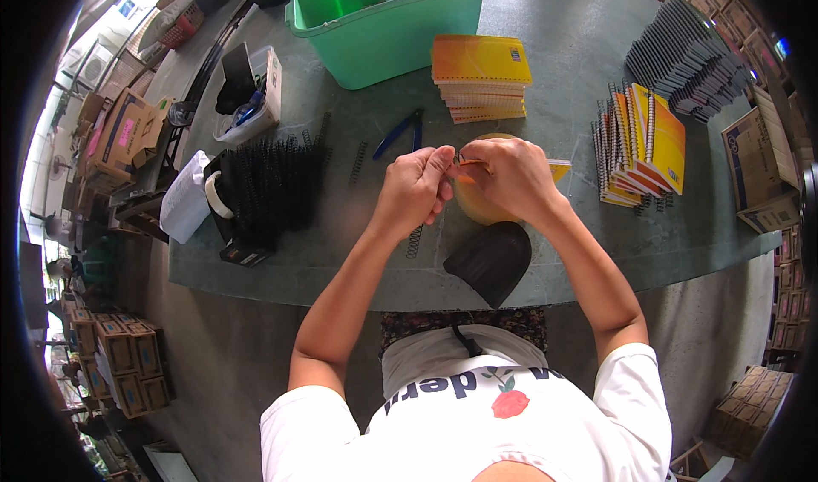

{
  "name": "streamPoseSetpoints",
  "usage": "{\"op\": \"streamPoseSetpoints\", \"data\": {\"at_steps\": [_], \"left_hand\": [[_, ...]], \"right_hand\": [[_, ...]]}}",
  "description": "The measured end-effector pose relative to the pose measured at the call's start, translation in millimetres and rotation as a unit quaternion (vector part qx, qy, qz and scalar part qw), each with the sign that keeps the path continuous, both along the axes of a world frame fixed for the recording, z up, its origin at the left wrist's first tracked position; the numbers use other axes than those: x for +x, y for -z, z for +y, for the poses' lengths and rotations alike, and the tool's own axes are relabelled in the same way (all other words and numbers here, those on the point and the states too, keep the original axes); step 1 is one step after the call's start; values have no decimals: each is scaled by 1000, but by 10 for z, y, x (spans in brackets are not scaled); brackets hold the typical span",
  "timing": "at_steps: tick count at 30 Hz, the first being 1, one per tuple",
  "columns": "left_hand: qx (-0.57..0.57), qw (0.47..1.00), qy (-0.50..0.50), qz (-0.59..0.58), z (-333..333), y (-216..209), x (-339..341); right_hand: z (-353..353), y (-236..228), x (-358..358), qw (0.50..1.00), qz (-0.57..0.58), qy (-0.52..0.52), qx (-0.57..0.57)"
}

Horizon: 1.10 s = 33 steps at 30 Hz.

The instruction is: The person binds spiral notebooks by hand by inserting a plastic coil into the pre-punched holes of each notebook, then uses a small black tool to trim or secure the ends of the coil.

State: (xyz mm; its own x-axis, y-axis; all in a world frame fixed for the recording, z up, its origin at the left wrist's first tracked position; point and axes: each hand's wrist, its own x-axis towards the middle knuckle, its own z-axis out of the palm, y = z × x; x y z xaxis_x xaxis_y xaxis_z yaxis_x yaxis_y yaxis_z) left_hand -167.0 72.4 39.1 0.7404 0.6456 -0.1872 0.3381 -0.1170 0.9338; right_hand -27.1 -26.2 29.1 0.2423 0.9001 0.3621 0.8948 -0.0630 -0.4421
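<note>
My right hand point(515, 171) is closed on a thin yellow-orange notebook point(560, 169), seen nearly edge-on and mostly covered by the hand. Fingertip to fingertip with it, my left hand point(416, 188) pinches at the notebook's near-left end, where a small dark bit shows; the fingers hide most of it. Beneath the hands lies a round yellowish translucent disc point(479, 208). A black rounded pad point(492, 262) sits closer to me. Beyond my left hand rest blue-handled pliers point(399, 134), jaws away from me. Loose black spiral coils point(360, 160) lie beside them.
A heap of black coils point(277, 184) fills a box at left, beside a clear bin point(269, 99). At the back stand a green tub point(388, 43) and a stack of yellow notebooks point(481, 60). Coil-bound notebooks point(660, 137), grey-black stacks point(682, 56) and a carton point(761, 171) occupy the right.
</note>
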Motion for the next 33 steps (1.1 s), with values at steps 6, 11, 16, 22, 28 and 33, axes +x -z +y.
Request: {"op": "streamPoseSetpoints", "data": {"at_steps": [6,11,16,22,28,33], "left_hand": [[276,953,107,-68,366,161,-72],[298,944,132,-54,348,1,-32],[336,931,103,-97,327,-50,-40],[492,856,89,-130,305,60,-5],[338,919,201,0,-670,667,-216],[470,870,43,-145,-293,19,-178]], "right_hand": [[-38,36,41,999,-30,-6,19],[9,-17,-8,993,78,0,87],[6,-20,88,987,143,-54,56],[7,1,121,984,132,-100,67],[-107,-131,-3,994,64,10,84],[-606,250,492,862,500,1,77]]}}
